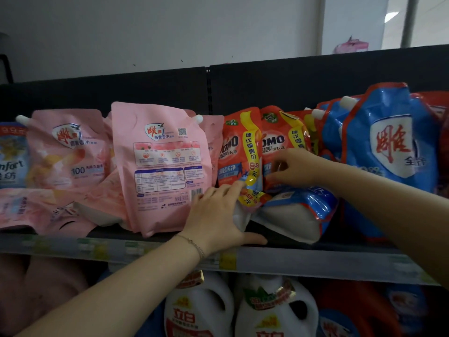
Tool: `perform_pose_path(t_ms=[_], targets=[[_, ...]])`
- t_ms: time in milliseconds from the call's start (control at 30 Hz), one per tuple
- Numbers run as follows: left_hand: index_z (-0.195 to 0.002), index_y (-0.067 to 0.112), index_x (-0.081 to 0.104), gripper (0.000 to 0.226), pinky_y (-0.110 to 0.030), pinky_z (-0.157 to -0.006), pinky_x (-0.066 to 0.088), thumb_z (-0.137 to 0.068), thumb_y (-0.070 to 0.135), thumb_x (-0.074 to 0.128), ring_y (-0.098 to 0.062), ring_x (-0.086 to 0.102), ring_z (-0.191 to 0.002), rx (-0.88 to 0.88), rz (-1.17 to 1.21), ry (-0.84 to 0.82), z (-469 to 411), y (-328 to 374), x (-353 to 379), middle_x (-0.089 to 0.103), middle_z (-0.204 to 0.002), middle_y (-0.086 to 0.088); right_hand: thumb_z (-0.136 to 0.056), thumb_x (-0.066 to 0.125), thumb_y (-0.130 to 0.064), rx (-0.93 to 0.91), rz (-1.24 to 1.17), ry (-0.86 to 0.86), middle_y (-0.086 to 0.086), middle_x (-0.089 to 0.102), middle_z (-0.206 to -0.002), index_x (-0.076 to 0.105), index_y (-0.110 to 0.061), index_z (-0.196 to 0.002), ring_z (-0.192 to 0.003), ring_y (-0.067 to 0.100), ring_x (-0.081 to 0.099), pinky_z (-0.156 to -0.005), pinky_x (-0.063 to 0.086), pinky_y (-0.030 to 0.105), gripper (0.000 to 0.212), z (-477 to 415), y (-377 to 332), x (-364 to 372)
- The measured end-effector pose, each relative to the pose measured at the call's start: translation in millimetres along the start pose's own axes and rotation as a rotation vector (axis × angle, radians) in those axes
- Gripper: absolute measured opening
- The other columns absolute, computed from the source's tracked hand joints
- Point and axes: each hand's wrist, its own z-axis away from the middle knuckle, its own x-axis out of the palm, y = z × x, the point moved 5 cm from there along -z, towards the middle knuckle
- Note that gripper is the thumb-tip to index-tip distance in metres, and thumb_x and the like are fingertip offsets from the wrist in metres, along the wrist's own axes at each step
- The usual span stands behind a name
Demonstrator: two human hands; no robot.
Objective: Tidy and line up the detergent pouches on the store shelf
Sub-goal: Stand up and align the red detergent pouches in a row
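Two red OMO pouches stand side by side mid-shelf, the left one [239, 147] and the right one [283, 139]. My left hand [218, 215] grips the bottom edge of the left OMO pouch, thumb on the shelf lip. My right hand [295, 167] pinches the lower front of the right OMO pouch. A blue pouch [298, 210] lies on its side below my right hand. Pink pouches stand to the left, one [160, 166] turned back-side out, another [68, 147] front-facing. Tall blue pouches [386, 142] stand on the right.
Fallen pink pouches [43, 210] lie flat at the shelf's left. A blue Comfort pouch [12, 156] stands at the far left. The shelf edge [303, 263] carries price tags. White detergent jugs [274, 310] stand on the shelf below.
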Motion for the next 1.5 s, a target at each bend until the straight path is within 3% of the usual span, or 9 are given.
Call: perform_pose_path(t_ms=[100,233,567,867,967,1100,1267,1367,1500], targets=[[-0.124,0.036,0.051,0.074,-0.038,-0.088,0.045,-0.066,0.082,0.047,-0.015,0.056,-0.107,0.013,0.054,0.166,-0.8,5.2,2.5,0.058,-0.121,0.015,-0.091,0.059,-0.03,0.022,0.014,0.041,0.001,0.062,-0.096,0.064,-0.014,-0.101,-0.085,0.013,0.059,-0.075,0.053,0.026,0.02,5.4,5.9,-4.6],[-0.085,0.024,0.062,0.018,-0.029,-0.069,0.034,-0.086,0.041,0.057,-0.02,0.06,-0.082,0.165,-0.029,0.336,-3.3,21.1,4.8,0.063,-0.088,0.008,-0.092,0.058,-0.029,0.018,0.021,0.07,0.004,0.063,-0.099,0.065,-0.011,-0.103,-0.09,0.017,0.061,-0.081,0.055,0.033,0.022,14.7,5.6,-10.0],[-0.078,0.013,0.06,0.018,-0.045,-0.076,0.048,-0.091,0.024,0.058,-0.024,0.058,-0.079,0.01,0.215,0.244,-28.2,22.9,-22.1,0.061,-0.081,0.002,-0.094,0.054,-0.028,0.006,0.049,0.012,0.004,0.064,-0.094,0.065,-0.012,-0.095,-0.087,0.02,0.061,-0.081,0.054,0.037,0.019,39.4,3.0,-0.7],[-0.071,0.01,0.065,0.021,-0.031,-0.074,0.049,-0.089,0.021,0.066,-0.007,0.054,-0.067,-0.136,0.394,0.246,-52.9,32.9,-76.3,0.058,-0.067,0.006,-0.095,0.051,-0.027,0.038,0.124,-0.032,0.003,0.061,-0.108,0.061,-0.015,-0.112,-0.099,0.021,0.057,-0.085,0.048,0.032,0.024,48.5,7.2,14.4],[-0.071,0.007,0.067,0.021,-0.025,-0.071,0.043,-0.087,0.021,0.068,0.005,0.045,-0.061,-0.222,0.44,0.29,-60.2,27.8,-96.6,0.053,-0.064,0.01,-0.097,0.048,-0.033,0.03,0.103,-0.016,0.008,0.065,-0.091,0.064,-0.009,-0.096,-0.083,0.021,0.06,-0.074,0.049,0.033,0.029,47.2,7.7,13.6],[-0.067,0.011,0.067,0.022,-0.025,-0.066,0.046,-0.086,0.023,0.071,-0.004,0.049,-0.05,-0.317,0.494,0.32,-66.1,20.9,-114.6,0.057,-0.057,0.006,-0.101,0.04,-0.034,0.04,0.056,-0.025,0.005,0.062,-0.081,0.065,-0.01,-0.095,-0.076,0.021,0.059,-0.07,0.049,0.035,0.035,44.8,4.9,12.5],[-0.075,0.01,0.07,0.018,-0.029,-0.079,0.054,-0.086,0.024,0.069,-0.012,0.065,-0.073,-0.413,0.521,0.333,-67.3,12.1,-135.0,0.066,-0.072,-0.001,-0.101,0.037,-0.037,0.05,0.004,-0.03,0.003,0.061,-0.081,0.065,-0.008,-0.094,-0.075,0.017,0.057,-0.072,0.047,0.033,0.041,42.3,5.1,8.9],[-0.083,0.01,0.071,0.016,-0.032,-0.083,0.056,-0.086,0.025,0.069,-0.016,0.069,-0.08,-0.483,0.605,0.38,-65.7,4.1,-150.4,0.07,-0.085,-0.004,-0.101,0.032,-0.046,0.117,-0.238,0.059,0.005,0.057,-0.071,0.058,-0.011,-0.073,-0.065,0.017,0.053,-0.069,0.045,0.032,0.052,42.6,1.6,0.1],[-0.08,0.012,0.069,0.016,-0.035,-0.079,0.058,-0.086,0.026,0.069,-0.019,0.071,-0.077,-0.47,0.671,0.448,-64.7,8.3,-174.1,0.071,-0.084,-0.005,-0.096,0.023,-0.062,0.278,-0.689,0.063,0.011,0.07,-0.081,0.068,0.0,-0.088,-0.078,0.027,0.066,-0.067,0.048,0.028,0.077,36.2,-9.3,-13.4]])
